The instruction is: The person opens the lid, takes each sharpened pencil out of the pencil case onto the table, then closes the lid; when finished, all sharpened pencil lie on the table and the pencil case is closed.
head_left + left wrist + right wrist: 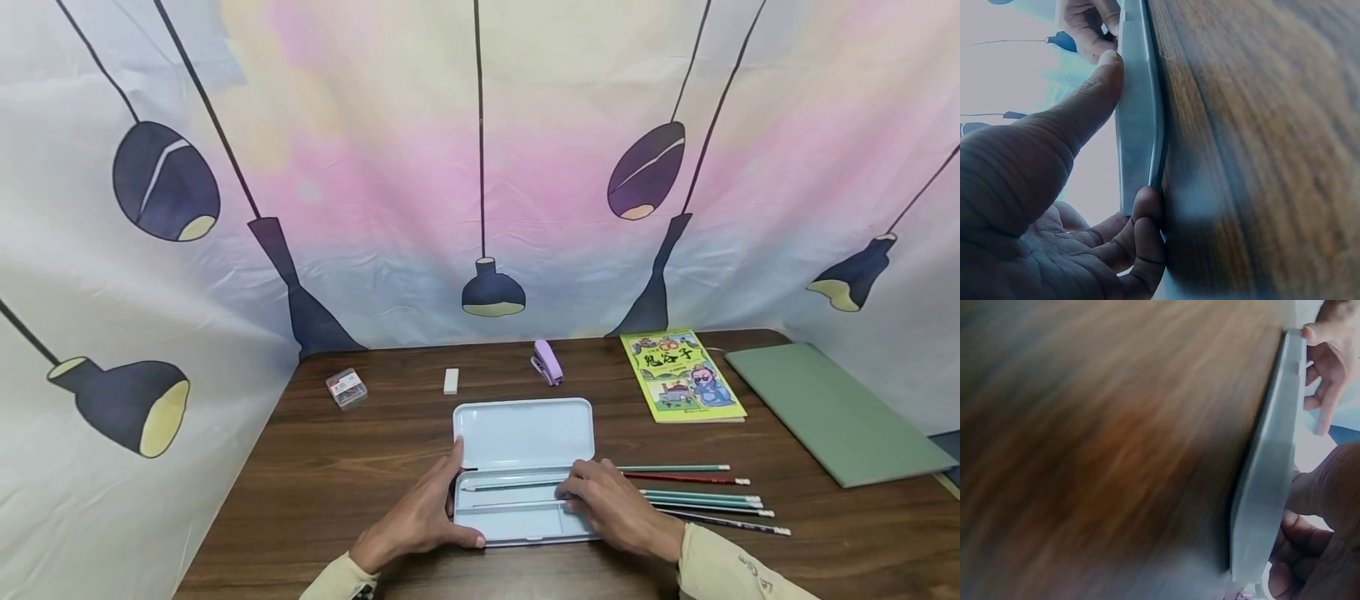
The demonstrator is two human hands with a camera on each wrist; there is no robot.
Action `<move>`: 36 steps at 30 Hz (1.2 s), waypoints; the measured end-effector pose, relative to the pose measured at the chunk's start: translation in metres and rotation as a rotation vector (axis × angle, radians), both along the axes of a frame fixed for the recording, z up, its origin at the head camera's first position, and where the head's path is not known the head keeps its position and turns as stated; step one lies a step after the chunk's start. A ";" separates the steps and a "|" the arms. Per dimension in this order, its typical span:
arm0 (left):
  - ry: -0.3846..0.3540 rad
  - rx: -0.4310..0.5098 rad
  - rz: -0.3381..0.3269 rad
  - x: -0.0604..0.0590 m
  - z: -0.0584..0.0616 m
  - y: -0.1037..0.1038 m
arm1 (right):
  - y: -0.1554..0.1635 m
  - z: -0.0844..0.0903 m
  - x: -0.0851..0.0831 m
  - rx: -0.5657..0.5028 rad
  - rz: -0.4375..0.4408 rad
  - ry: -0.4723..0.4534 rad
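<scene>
A pale blue pencil case (522, 433) lies open in the middle of the brown table (337, 467), lid flat behind its tray. My left hand (459, 498) grips the tray's left end. In the left wrist view the thumb (1094, 94) lies along the rim and the fingers (1146, 219) curl round the corner. My right hand (579, 495) sits over the tray's right end. Its fingertips curl down onto a green pencil (513, 503) lying in the tray beside another. The case's side (1266, 487) runs past the right hand's curled fingers (1294, 534).
Several loose pencils (701, 498) lie on the table right of the case. Behind it stand a white eraser (451, 381), a purple stapler (547, 362) and a small clear box (347, 387). A yellow-green book (681, 375) and a green folder (832, 412) lie at the right. A printed curtain surrounds the table.
</scene>
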State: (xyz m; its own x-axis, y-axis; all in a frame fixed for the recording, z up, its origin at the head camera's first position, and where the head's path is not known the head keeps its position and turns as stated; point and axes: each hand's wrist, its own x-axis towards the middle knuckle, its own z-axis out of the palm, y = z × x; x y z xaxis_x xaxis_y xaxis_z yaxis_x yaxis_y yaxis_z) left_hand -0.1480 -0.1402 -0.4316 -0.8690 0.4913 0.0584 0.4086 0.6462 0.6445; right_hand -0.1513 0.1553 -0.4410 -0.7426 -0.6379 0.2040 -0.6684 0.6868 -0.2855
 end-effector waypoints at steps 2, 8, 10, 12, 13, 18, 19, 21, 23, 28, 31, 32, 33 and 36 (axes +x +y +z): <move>0.001 -0.002 0.001 0.000 0.000 0.000 | -0.001 0.000 0.001 -0.014 -0.015 -0.013; -0.008 0.010 0.002 0.001 0.000 0.000 | -0.001 -0.003 0.004 -0.100 -0.025 -0.022; -0.007 0.007 0.001 0.002 -0.001 0.000 | -0.001 -0.005 0.005 -0.129 -0.023 -0.055; -0.012 0.008 0.000 0.003 -0.001 0.000 | 0.001 -0.006 0.006 -0.155 -0.020 -0.063; -0.013 0.008 0.000 0.003 -0.002 0.000 | 0.001 -0.006 0.006 -0.172 -0.020 -0.067; -0.008 0.010 0.006 0.001 -0.001 0.000 | 0.006 -0.004 0.004 -0.286 -0.065 -0.054; -0.007 0.008 0.008 0.001 -0.001 0.000 | 0.007 -0.002 0.003 -0.312 -0.087 -0.074; -0.012 0.007 0.013 0.000 0.000 0.000 | 0.008 0.003 0.001 -0.365 -0.138 -0.123; -0.012 0.012 0.014 -0.002 0.001 0.000 | 0.010 0.009 -0.001 -0.415 -0.187 -0.166; -0.005 0.003 0.015 -0.003 0.002 0.000 | 0.021 0.021 -0.004 -0.499 -0.279 -0.205; -0.006 0.001 0.010 -0.002 0.002 0.000 | 0.030 0.024 -0.003 -0.533 -0.359 -0.237; -0.005 0.003 0.006 -0.002 0.001 0.000 | 0.034 0.025 -0.003 -0.545 -0.384 -0.250; -0.001 0.003 0.004 -0.002 0.001 0.000 | 0.037 0.026 -0.002 -0.555 -0.402 -0.258; 0.009 0.007 -0.005 -0.002 0.000 0.000 | 0.045 0.027 0.000 -0.564 -0.429 -0.260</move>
State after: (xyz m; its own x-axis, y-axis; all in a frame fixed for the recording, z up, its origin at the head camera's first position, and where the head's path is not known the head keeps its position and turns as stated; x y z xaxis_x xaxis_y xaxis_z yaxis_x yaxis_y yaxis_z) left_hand -0.1497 -0.1402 -0.4313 -0.8662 0.4948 0.0700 0.4176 0.6397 0.6453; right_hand -0.1512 0.2003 -0.4138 -0.9711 -0.1326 0.1983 -0.2383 0.5746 -0.7830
